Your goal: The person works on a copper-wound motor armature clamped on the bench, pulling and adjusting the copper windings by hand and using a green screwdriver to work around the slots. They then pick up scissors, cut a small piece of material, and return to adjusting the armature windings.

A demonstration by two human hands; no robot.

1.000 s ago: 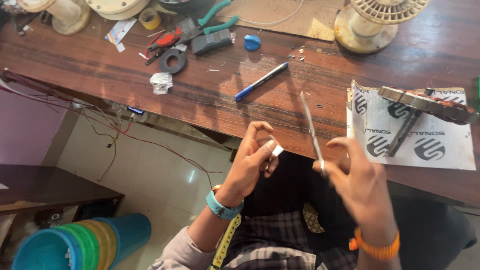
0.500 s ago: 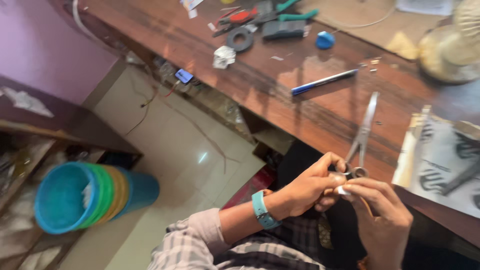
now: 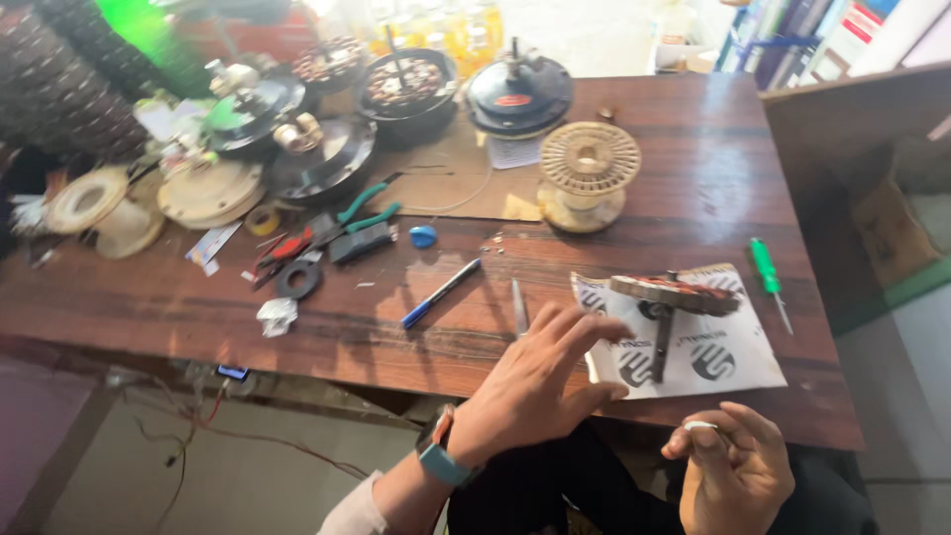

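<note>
Over table now, left hand (image 3: 530, 391) scissor-free.

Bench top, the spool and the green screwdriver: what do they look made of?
Bench top: looks like wood, reddish-brown with visible grain and a dull sheen, worn in places.
Spool: likely moulded plastic, cream and matte, with ribbed flanges.
Screwdriver: green, slightly translucent handle, probably plastic; thin grey shaft, apparently metal.

Pen (image 3: 441, 293) left of scissors (image 3: 519, 307); spool (image 3: 589, 174) behind.
</note>
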